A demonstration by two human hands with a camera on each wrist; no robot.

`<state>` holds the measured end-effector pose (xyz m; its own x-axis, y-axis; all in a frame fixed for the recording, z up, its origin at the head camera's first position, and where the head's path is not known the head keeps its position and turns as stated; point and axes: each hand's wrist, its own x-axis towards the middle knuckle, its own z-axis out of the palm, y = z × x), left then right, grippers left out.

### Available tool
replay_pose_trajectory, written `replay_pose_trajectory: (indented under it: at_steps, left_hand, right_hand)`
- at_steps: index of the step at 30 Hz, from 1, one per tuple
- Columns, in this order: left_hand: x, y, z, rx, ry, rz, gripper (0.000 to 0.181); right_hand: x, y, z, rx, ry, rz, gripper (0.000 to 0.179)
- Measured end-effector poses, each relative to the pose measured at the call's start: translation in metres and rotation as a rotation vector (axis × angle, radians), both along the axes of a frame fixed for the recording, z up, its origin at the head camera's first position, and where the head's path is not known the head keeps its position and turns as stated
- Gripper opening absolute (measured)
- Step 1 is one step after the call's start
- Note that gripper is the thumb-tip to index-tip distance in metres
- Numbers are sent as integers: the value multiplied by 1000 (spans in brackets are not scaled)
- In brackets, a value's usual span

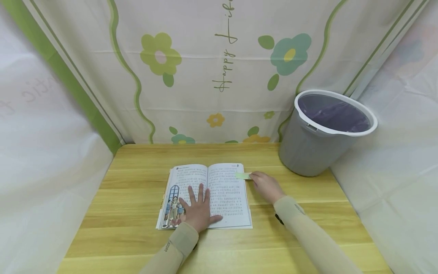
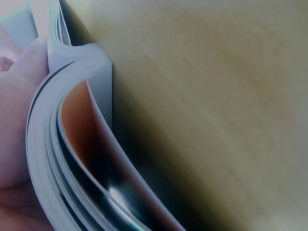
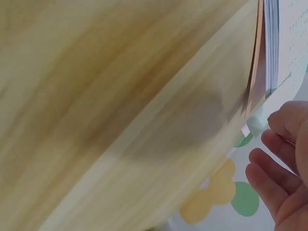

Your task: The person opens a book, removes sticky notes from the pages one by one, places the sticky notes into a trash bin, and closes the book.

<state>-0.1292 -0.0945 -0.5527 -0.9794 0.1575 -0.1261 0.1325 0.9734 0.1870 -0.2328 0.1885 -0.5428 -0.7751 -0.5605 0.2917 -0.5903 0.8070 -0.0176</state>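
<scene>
An open book [image 1: 226, 198] lies on the wooden table, with printed text on both pages and a coloured picture at the lower left. My left hand [image 1: 196, 213] rests on it with spread fingers, pressing near the spine. In the left wrist view the bottom edge of the book [image 2: 72, 144] curves beside that hand [image 2: 19, 130]. A pale green paper strip [image 1: 243, 176] lies across the right page's outer edge. My right hand [image 1: 268, 186] pinches the strip's outer end between thumb and fingers. The right wrist view shows this hand [image 3: 284, 163] beside the book's edge, the strip partly hidden.
A grey bin [image 1: 308, 148] with a white rim and a dark liner stands at the table's back right corner. Flower-printed curtains [image 1: 195, 95] hang behind and at both sides. Bare wood of the table [image 1: 130, 198] shows left of the book.
</scene>
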Motion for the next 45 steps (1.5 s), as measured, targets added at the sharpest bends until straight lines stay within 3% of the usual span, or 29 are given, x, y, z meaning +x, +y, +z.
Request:
replay_pose_trajectory:
  at_steps: [19, 31, 41, 45]
  left_hand:
    - [-1, 0, -3, 2, 17, 2, 114]
    - [-1, 1, -3, 2, 1, 7, 114]
    - [-1, 1, -5, 5, 17, 6, 114]
    - [-1, 1, -5, 4, 18, 9, 114]
  right_hand:
    - [-15, -21, -2, 102, -23, -10, 30]
    - [-21, -24, -9, 80, -13, 0, 22]
    - [-24, -22, -12, 65, 40, 32, 18]
    - [-26, -21, -11, 134, 87, 56, 16]
